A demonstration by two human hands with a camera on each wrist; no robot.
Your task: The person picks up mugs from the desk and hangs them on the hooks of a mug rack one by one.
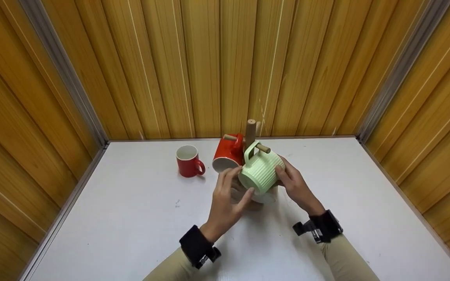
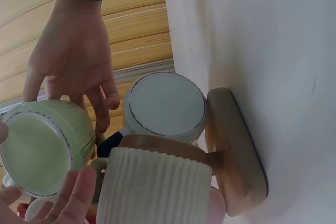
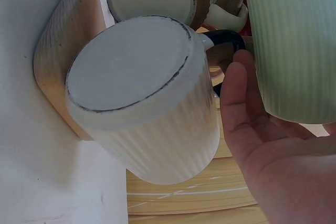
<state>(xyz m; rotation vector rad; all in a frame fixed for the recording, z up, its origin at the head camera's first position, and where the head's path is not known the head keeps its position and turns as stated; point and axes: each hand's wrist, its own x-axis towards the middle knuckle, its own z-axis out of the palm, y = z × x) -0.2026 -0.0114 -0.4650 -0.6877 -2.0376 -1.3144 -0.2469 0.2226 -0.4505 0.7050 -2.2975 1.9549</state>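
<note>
A light green ribbed mug (image 1: 266, 171) hangs tilted, its handle looped round a peg (image 1: 263, 148) of a wooden mug tree (image 1: 250, 132). My right hand (image 1: 297, 189) holds its side, thumb in front and fingers behind. With fingers spread, my left hand (image 1: 223, 208) is at the mug's base, fingertips at its lower edge; firm contact cannot be made out. Lower on the tree hang a cream ribbed mug (image 2: 155, 190) with a brown rim and a whitish mug (image 3: 157, 87) with a dark handle. The tree's wooden base (image 2: 236, 156) stands on the table.
An orange-red mug (image 1: 225, 150) hangs on the tree's left side, mouth toward me. Farther left, a red mug (image 1: 188, 166) with a white inside stands upright on the white table (image 1: 123, 218). Wood-patterned walls (image 1: 201, 70) enclose the back and sides.
</note>
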